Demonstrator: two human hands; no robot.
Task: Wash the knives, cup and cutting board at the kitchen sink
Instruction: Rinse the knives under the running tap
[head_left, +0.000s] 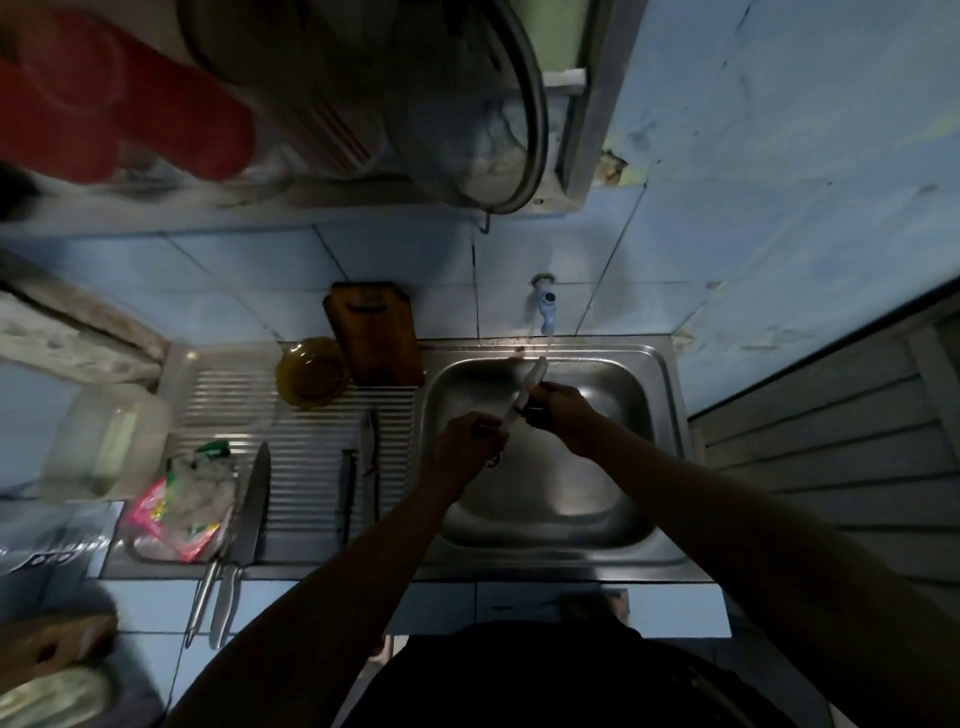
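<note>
Over the steel sink I hold a knife with a pale blade; its tip is in the water running from the blue tap. My right hand grips the dark handle end. My left hand pinches the blade's lower end. A wooden cutting board leans on the tiled wall behind the drainboard, with an amber glass cup beside it. On the ribbed drainboard lie a large steel knife and two smaller dark knives.
A pink and green plastic bag and a clear plastic container sit at the drainboard's left end. A slim steel utensil hangs over the front edge. A shelf with red plastic ware and a pot overhangs the counter.
</note>
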